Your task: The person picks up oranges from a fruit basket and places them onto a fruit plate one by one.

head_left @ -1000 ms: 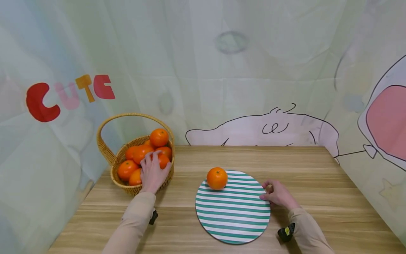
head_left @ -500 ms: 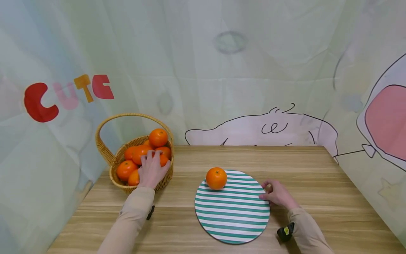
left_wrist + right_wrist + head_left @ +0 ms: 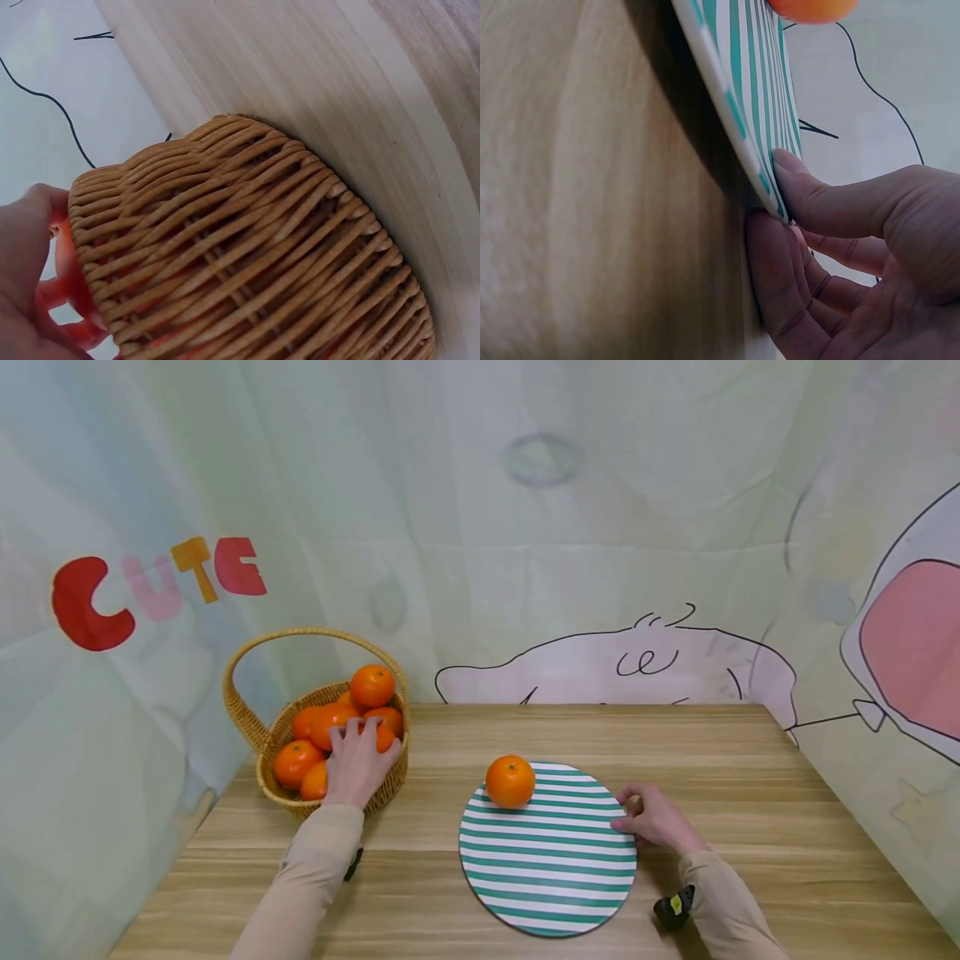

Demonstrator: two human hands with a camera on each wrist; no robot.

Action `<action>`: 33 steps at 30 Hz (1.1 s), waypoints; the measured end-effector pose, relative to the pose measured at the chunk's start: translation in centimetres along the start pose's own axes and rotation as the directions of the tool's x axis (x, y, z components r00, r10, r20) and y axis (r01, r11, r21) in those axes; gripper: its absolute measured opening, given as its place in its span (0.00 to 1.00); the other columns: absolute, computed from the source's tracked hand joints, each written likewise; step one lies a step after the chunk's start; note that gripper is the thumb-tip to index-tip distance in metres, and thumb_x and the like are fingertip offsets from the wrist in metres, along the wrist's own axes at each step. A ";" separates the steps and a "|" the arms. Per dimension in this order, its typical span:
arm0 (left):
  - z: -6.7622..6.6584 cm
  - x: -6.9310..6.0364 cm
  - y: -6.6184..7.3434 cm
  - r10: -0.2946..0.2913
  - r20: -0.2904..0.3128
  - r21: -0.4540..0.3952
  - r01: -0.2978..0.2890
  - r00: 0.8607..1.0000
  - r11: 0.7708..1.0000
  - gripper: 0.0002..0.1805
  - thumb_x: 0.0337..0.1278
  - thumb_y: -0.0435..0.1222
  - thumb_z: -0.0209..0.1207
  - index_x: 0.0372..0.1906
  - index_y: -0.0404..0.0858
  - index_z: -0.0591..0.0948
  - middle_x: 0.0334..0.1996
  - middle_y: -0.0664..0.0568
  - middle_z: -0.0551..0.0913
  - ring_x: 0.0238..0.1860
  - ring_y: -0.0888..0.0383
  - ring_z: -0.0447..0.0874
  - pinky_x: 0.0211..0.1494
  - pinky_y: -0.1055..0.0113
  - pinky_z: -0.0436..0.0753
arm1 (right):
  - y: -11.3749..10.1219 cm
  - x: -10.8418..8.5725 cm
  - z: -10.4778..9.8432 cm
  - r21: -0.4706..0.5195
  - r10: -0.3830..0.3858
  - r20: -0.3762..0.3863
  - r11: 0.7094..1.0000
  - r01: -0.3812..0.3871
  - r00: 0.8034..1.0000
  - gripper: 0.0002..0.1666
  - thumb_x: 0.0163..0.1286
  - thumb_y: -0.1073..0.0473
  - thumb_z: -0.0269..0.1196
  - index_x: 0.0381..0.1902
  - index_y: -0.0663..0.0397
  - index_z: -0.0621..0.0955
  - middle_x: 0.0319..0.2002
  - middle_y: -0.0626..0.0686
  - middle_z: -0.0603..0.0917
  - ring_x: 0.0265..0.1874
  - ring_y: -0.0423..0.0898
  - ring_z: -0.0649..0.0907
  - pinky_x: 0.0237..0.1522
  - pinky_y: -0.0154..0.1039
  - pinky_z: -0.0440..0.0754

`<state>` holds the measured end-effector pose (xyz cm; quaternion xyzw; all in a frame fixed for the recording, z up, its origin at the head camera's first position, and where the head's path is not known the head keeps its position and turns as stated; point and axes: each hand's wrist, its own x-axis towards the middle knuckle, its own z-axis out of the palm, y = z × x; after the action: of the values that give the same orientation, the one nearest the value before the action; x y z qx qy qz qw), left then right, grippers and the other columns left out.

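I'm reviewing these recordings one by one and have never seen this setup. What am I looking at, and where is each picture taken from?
There is no machine here: a person works with two bare hands. The wide picture is taken from the person's head, looking forward and down; the two close ones are taken from the left and right wrists.

On the wooden table are a wicker basket of oranges and a striped disc with a single orange near its far left edge.

The left hand curls its fingers round an orange in the basket. The right hand pinches the disc's right edge.
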<state>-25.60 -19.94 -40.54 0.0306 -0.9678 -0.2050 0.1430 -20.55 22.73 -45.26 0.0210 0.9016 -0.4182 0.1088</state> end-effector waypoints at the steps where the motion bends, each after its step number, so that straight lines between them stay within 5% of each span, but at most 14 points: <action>1: 0.0 0.0 -0.1 -0.002 -0.005 -0.004 0.002 1.000 1.000 0.30 0.66 0.50 0.54 0.67 0.37 0.71 0.63 0.32 0.68 0.63 0.30 0.57 0.46 0.32 0.80 | 0.0 0.0 0.0 0.000 -0.002 0.000 1.000 0.002 1.000 0.19 0.62 0.67 0.71 0.49 0.65 0.78 0.29 0.55 0.76 0.25 0.47 0.78 0.27 0.39 0.83; 17: -0.5 -1.0 -0.1 -0.016 -0.071 -0.080 0.010 0.997 0.997 0.32 0.67 0.51 0.53 0.71 0.40 0.66 0.67 0.34 0.66 0.69 0.33 0.54 0.50 0.29 0.78 | 0.0 0.0 0.1 0.005 -0.006 0.000 1.000 0.006 1.000 0.19 0.62 0.67 0.70 0.49 0.65 0.78 0.28 0.55 0.76 0.25 0.46 0.78 0.26 0.38 0.83; 33: -0.4 -2.4 0.7 0.091 -0.279 -0.212 -0.154 0.956 0.965 0.29 0.63 0.47 0.62 0.64 0.38 0.72 0.57 0.36 0.73 0.55 0.33 0.74 0.57 0.40 0.77 | 0.1 0.0 0.1 0.032 -0.005 0.012 0.999 0.004 1.000 0.19 0.63 0.68 0.69 0.50 0.66 0.77 0.29 0.56 0.77 0.26 0.47 0.78 0.27 0.39 0.84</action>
<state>-23.15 -19.19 -40.50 -0.0195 -0.9092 -0.3012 0.2869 -20.55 22.72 -45.43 0.0182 0.8942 -0.4327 0.1130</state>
